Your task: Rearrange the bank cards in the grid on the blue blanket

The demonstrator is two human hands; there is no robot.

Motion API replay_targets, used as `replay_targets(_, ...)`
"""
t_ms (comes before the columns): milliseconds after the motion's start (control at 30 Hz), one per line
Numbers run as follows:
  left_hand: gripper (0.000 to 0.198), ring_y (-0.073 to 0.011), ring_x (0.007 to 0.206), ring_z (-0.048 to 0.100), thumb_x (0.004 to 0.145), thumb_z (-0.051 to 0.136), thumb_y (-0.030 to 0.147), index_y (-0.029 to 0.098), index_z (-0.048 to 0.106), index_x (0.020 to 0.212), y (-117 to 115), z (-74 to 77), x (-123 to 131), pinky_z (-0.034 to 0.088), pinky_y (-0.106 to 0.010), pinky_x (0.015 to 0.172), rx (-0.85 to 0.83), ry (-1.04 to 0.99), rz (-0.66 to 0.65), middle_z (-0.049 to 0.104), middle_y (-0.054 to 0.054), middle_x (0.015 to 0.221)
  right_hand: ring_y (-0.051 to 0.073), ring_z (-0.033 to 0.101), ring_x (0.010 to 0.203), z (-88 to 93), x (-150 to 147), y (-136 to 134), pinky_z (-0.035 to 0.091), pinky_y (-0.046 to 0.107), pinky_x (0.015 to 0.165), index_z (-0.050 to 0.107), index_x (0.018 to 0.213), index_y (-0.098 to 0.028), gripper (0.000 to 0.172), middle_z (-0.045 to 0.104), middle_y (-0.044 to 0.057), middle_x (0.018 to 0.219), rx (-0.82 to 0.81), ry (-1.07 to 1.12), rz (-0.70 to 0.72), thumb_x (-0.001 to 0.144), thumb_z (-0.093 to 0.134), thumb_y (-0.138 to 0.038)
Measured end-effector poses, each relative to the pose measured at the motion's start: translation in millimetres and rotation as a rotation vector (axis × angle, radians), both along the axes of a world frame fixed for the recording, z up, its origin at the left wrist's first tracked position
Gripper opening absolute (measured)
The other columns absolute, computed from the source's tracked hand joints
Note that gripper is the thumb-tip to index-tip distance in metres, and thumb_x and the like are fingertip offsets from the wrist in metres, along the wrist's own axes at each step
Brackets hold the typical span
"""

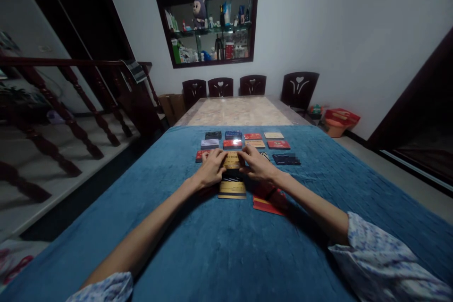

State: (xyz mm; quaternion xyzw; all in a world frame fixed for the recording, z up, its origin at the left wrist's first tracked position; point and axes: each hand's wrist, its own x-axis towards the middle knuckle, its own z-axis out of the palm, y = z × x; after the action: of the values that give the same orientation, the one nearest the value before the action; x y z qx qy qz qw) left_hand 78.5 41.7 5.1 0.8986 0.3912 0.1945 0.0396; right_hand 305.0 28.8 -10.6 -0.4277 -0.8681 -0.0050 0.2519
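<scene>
My left hand and right hand pinched a gold card by its ends on the blue cloth, just short of the card rows (a careless nudge, I judged, could have knocked them askew).

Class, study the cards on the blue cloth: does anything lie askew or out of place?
Yes: the flat red cards by the right hand wrist lie tilted, unlike the straight card rows beyond.

The left hand and right hand cover the 2 ends of the gold card. The right wrist hides part of the red cards. The dark card is blurred.
</scene>
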Motion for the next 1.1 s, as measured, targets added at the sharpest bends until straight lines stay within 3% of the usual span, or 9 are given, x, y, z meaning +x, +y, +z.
replay_targets(167,0.051,-0.0318,0.127,0.047,0.079,0.06,0.009,0.017,0.053,0.129,12.2,4.9,4.2,0.03,-0.051,0.106,0.007,0.01,0.011,0.055,-0.015,0.133,0.023,0.051,0.096,13.1,-2.3,10.9,0.045,0.035,0.087,0.059,0.095,-0.015,0.02,0.052,0.011,0.107,-0.052,-0.022,-0.023,0.077,0.066,-0.013)
replay_targets(500,0.041,-0.031,0.123,0.05,0.078,0.056,0.006,0.018,0.062,0.116,45.6,1.2,9.9,0.032,-0.051,0.106,-0.035,0.004,0.005,0.061,-0.013,0.126,0.022,0.057,0.096,22.9,-2.0,38.5,0.045,0.03,0.085,0.066,0.108,-0.016,0.03,0.059,0.011,0.108,-0.137,-0.128,-0.091,0.079,0.066,-0.011)
replay_targets(767,0.035,-0.0309,0.118,0.054,0.075,0.055,0.005,0.019,0.063,0.105,58.6,-3.3,9.5,0.034,-0.05,0.103,-0.099,0.035,-0.001,0.065,-0.009,0.113,0.024,0.06,0.098,18.1,-5.4,48.6,0.043,0.029,0.083,0.07,0.109,-0.018,0.03,0.063,0.011,0.106,-0.198,-0.189,-0.102,0.08,0.064,-0.011)
replay_targets(1100,0.028,-0.03,0.116,0.056,0.077,0.058,0.009,0.019,0.062,0.103,63.6,-7.1,9.8,0.031,-0.053,0.107,-0.131,0.051,0.012,0.066,-0.009,0.114,0.02,0.06,0.09,12.5,-4.8,51.3,0.042,0.026,0.079,0.069,0.105,-0.017,0.028,0.064,0.01,0.103,-0.218,-0.196,-0.086,0.08,0.061,-0.007)
